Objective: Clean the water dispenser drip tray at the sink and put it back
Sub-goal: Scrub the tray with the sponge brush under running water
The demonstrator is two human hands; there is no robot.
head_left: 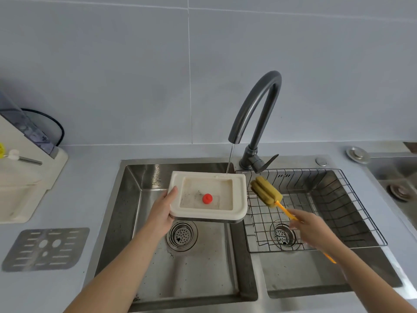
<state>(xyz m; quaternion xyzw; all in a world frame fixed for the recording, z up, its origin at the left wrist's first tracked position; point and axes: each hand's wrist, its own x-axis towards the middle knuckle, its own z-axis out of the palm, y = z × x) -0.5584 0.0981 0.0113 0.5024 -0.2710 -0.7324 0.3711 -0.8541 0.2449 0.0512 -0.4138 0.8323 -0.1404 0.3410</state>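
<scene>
My left hand (pixel 163 211) grips the left edge of a cream drip tray (pixel 239 199), holding it level over the left basin of the steel sink (pixel 198 267). A red float (pixel 207 198) sits in the tray's shallow well, which shows dark specks. A thin stream of water (pixel 230 158) runs from the dark faucet (pixel 259 105) onto the tray's back right rim. My right hand (pixel 309 227) holds a sponge brush (pixel 266 192) by its orange handle; its yellow-green head hovers just right of the tray, apart from it.
A wire rack (pixel 352 199) sits in the right basin. The grey slotted tray cover (pixel 46 249) lies on the counter at left. The cream water dispenser (pixel 22 172) stands at the far left. A metal stopper (pixel 358 154) rests on the counter behind the right basin.
</scene>
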